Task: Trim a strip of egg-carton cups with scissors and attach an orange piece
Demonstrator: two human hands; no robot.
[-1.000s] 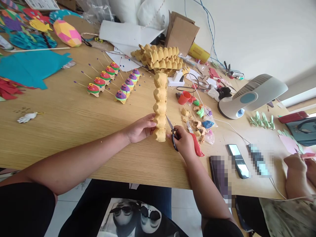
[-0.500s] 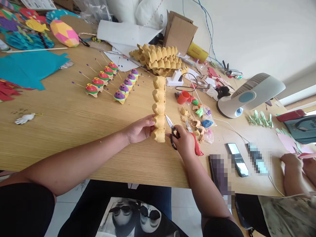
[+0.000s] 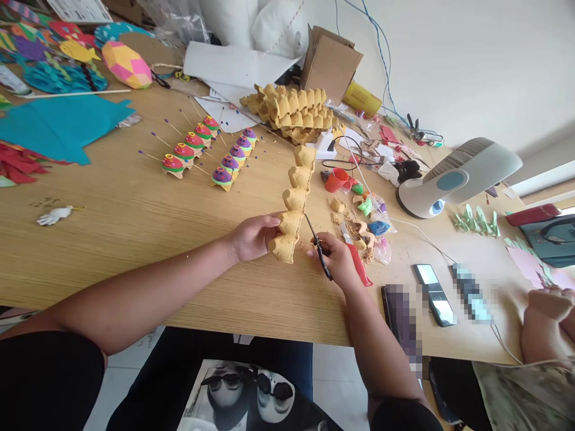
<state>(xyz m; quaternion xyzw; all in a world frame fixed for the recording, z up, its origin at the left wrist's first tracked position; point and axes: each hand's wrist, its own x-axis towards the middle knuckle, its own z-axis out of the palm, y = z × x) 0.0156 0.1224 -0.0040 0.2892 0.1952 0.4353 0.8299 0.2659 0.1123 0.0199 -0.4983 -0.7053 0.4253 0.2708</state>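
Note:
My left hand (image 3: 258, 236) grips a strip of yellow egg carton (image 3: 294, 197) near its lower end, thumb on top. The strip is a single row of several cups, tilted with its far end to the right. In my right hand (image 3: 336, 257) is a pair of black-handled scissors (image 3: 320, 246), fingers wrapped round the handles. The blade tips touch or nearly touch the strip's right edge, just above the cup that my left thumb presses. Farther off stand a red painted egg-carton caterpillar (image 3: 194, 142) and a purple one (image 3: 233, 158), both with thin sticks poking out.
Stacked yellow egg cartons (image 3: 291, 111) lie at the back. Right of the strip are a red cup (image 3: 336, 179), clay bits and a red-handled knife (image 3: 359, 263). A white fan-like device (image 3: 453, 176) and phones (image 3: 433, 294) stand farther right, near another person's hands (image 3: 550, 302).
The egg-carton strip has tilted, its far end swinging right and its near end left. The scissors have turned, and their tips now meet the strip's edge. The view has shifted slightly.

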